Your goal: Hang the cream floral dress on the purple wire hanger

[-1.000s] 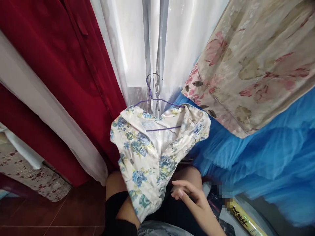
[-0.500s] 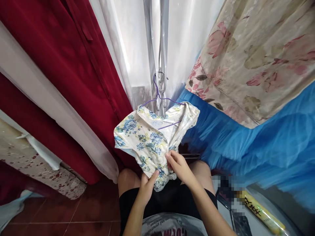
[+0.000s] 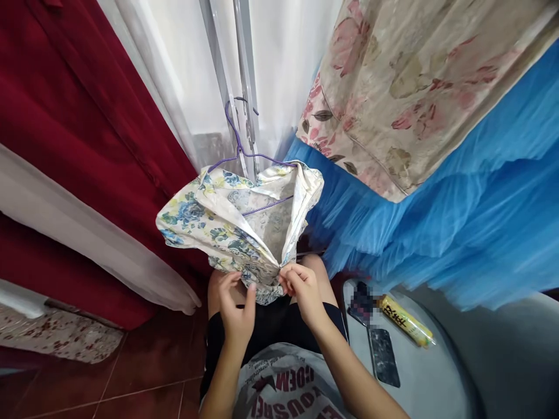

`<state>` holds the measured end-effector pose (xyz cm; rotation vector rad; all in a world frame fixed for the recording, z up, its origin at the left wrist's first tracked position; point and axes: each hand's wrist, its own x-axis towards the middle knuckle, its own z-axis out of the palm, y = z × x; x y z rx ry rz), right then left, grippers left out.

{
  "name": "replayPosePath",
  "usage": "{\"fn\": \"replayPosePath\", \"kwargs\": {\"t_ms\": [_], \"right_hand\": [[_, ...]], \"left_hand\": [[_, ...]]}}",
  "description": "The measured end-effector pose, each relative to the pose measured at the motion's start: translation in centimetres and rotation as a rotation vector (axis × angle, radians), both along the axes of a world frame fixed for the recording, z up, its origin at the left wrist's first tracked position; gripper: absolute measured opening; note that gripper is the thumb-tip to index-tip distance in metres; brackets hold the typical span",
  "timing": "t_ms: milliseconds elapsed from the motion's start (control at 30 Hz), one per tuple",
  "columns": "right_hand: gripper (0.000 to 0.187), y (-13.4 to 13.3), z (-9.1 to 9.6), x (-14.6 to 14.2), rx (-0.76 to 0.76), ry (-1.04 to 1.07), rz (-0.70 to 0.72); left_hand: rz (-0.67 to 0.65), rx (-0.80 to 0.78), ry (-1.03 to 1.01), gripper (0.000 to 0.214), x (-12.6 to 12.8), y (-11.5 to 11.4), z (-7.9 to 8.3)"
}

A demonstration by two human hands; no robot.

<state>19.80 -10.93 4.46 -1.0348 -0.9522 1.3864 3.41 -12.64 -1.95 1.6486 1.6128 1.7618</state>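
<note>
A white floral blouse [image 3: 238, 238] with blue roses hangs on a purple wire hanger [image 3: 239, 150] in front of me, its neckline gaping wide. My right hand [image 3: 300, 286] is closed, pinching the blouse at the bottom of the front opening. Just left of it, my left hand [image 3: 238, 302] is at the lower edge, thumb and fingers apart; whether its fingertips touch the cloth I cannot tell. Part of the lower blouse lies hidden behind my fingers.
Red curtain-like cloth [image 3: 109, 116] hangs at left and blue tulle [image 3: 393, 233] at right, below a floral cloth [image 3: 393, 105]. A grey stool [image 3: 430, 372] beside my leg bears a phone [image 3: 384, 356] and a yellow packet [image 3: 405, 321].
My left thumb and fingers have come off the blouse's front and spread apart. The neckline gapes wider, with my right hand still pinching it. The view has turned, shifting everything leftward.
</note>
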Motion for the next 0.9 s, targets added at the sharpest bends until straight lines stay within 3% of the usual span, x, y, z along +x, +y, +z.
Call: {"fn": "replayPosePath", "kwargs": {"t_ms": [133, 233, 333, 467, 567, 767, 900], "right_hand": [[0.023, 0.0, 0.7, -0.8, 0.05, -0.035, 0.139], [0.027, 0.1, 1.3, -0.9, 0.086, -0.047, 0.17], [0.027, 0.7, 2.0, -0.5, 0.071, -0.06, 0.168], [0.028, 2.9, 3.8, -0.3, 0.066, -0.057, 0.173], [0.027, 5.7, 6.0, -0.8, 0.121, -0.047, 0.174], [0.022, 12.2, 12.5, -2.6, 0.219, 0.022, 0.182], [0.019, 13.6, 14.9, -3.4, 0.307, 0.024, 0.155]], "left_hand": [[-0.224, -0.078, 0.05, 0.032, 3.0, 1.2, 1.8], [-0.287, -0.059, 0.02, 0.003, 4.0, 2.0, 2.9], [-0.313, -0.018, 0.046, 0.017, 4.1, 2.2, 3.4], [-0.338, -0.058, 0.073, 0.013, 3.3, 1.8, 3.5], [-0.334, -0.12, 0.117, 0.017, 2.3, 1.6, 3.7], [-0.371, -0.276, 0.206, 0.022, -0.3, 0.8, 4.6], [-0.399, -0.318, 0.249, 0.021, -1.6, 0.8, 4.1]]}}
